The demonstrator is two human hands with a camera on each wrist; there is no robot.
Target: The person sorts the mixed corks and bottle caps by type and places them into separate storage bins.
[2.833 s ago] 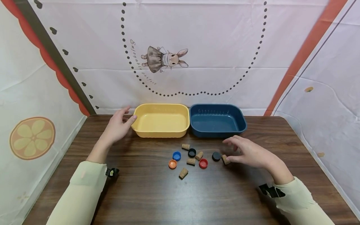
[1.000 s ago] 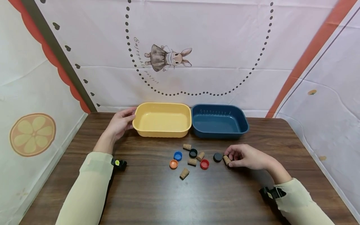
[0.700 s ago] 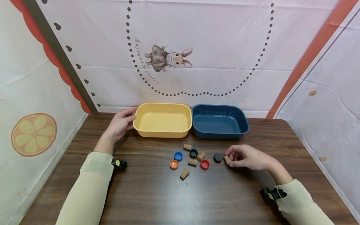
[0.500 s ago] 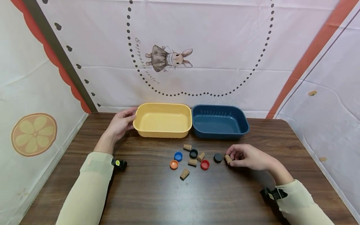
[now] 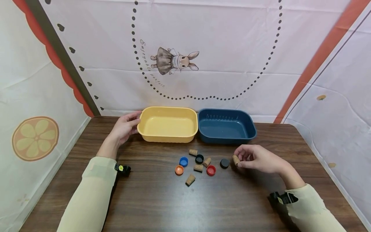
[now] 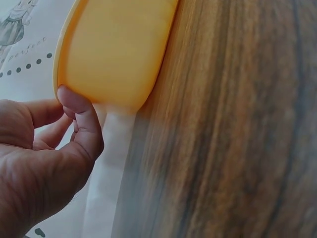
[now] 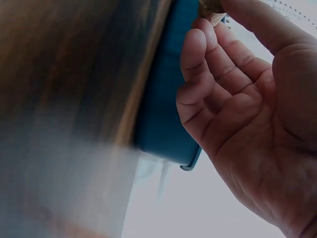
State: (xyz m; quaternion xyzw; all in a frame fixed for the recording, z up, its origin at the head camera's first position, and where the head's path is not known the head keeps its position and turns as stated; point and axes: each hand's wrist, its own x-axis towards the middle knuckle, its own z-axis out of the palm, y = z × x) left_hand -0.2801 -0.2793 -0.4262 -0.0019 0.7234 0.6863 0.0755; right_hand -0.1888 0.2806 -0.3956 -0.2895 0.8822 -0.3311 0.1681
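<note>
My right hand [image 5: 261, 159] pinches a cork [image 5: 236, 160] between thumb and fingertips, close over the table just right of a black bottle cap [image 5: 224, 163]. At the top of the right wrist view the cork [image 7: 212, 10] shows only in part. My left hand [image 5: 123, 129] holds the left end of a yellow plastic bin [image 5: 167, 139], thumb [image 6: 74, 99] at its edge and the fingers partly hidden behind. Several more corks, among them one nearest the front [image 5: 190, 180], lie mid-table with blue [image 5: 184, 161], orange [image 5: 179, 169], red [image 5: 211, 170] and black [image 5: 199, 159] caps.
A dark blue bin [image 5: 227, 140] stands against the yellow one's right side, both at the back of the brown wooden table [image 5: 162, 206]. Behind and beside the table hangs a white printed cloth [image 5: 226, 45].
My right hand has closed its fingers on the cork and lifted it slightly from the table. Earlier, my left hand moved in to hold the yellow bin's end and has since stayed there.
</note>
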